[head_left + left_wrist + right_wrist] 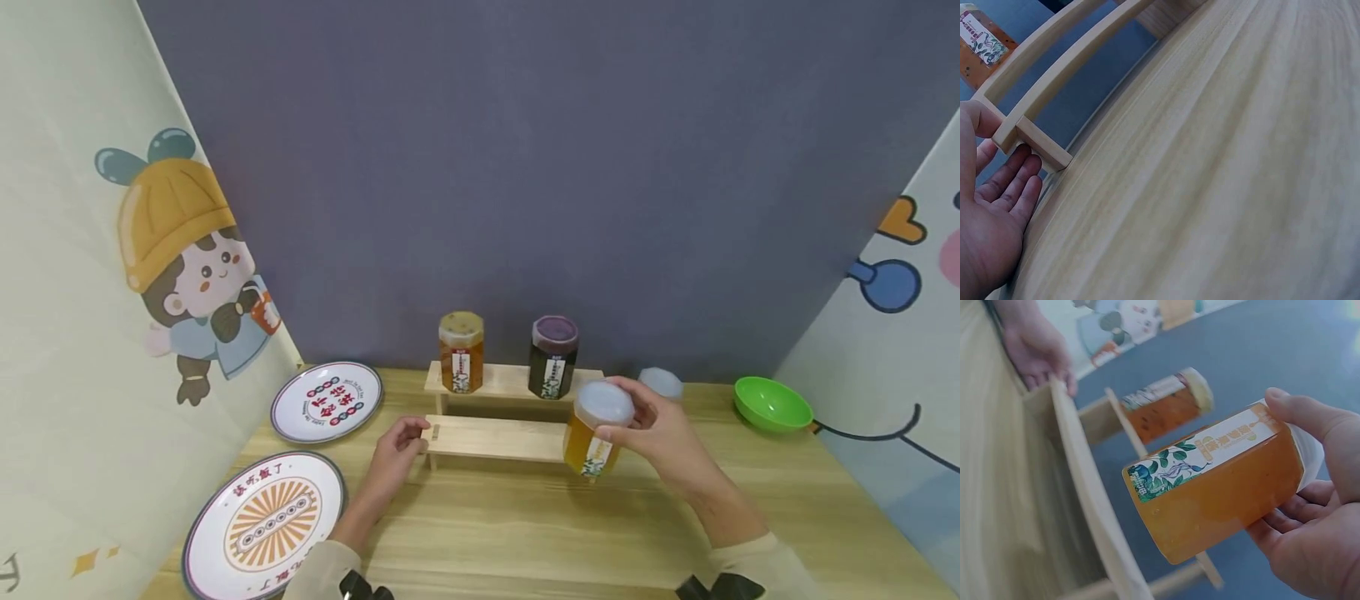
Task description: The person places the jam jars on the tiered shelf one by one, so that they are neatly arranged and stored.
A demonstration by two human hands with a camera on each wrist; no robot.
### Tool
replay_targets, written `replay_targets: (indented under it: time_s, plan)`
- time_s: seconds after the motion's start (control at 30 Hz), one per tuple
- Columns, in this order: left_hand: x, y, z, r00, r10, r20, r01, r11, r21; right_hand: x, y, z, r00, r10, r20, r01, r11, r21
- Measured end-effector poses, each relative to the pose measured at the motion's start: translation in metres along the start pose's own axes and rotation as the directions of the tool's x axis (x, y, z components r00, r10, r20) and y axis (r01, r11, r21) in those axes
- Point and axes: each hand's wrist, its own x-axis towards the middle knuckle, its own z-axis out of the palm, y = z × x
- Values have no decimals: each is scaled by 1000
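My right hand (663, 429) grips a jar of amber honey-like contents (579, 443) near its white lid, fingers and thumb on opposite sides. Tilted in the right wrist view, the jar (1229, 500) overlaps the right end of the two-step wooden rack (495, 438). At the rack's left end, my left hand (396, 454) holds the lower step between thumb and fingers, with some fingers beneath the board (1054, 87). Two other jars stand on the upper step: an amber one with a yellowish lid (461, 358) on the left and a dark purple one (553, 362) towards the right.
Behind my right hand is another white-lidded jar (662, 382), mostly hidden. A green bowl (772, 407) sits at the far right. Two printed plates lie at the left, a smaller one (296, 408) behind a larger one (206, 533). Walls enclose the wooden table (487, 533) at back and sides.
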Motion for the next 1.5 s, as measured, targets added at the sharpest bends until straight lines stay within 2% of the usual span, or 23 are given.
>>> replay_targets:
  time_s: [0.1, 0.2, 0.63, 0.8, 1.07, 1.27, 1.5]
  plan:
    - [0, -1, 1, 1000, 25, -10, -25, 1000, 5, 5, 1, 16, 1000, 8, 29, -7, 1000, -28]
    - [-1, -1, 2, 999, 33, -21, -32, 999, 8, 11, 1, 30, 999, -9, 53, 9, 1000, -12]
    - [0, -2, 2, 1000, -2, -4, 2, 1000, 22, 33, 2, 79, 999, 3, 43, -6, 997, 79]
    - [1, 0, 2, 1000, 8, -7, -8, 1000, 30, 43, 2, 95, 998, 47, 35, -50, 994, 95]
    - [-1, -3, 3, 1000, 16, -16, -16, 999, 30, 55, 7, 126, 998, 26, 51, -33, 990, 135]
    - [-1, -1, 4, 1000, -2, -6, 2, 1000, 31, 60, 6, 142, 999, 4, 49, -11, 987, 159]
    - [-2, 0, 3, 1000, 15, -25, -14, 999, 46, 66, 5, 157, 999, -17, 32, 11, 983, 182]
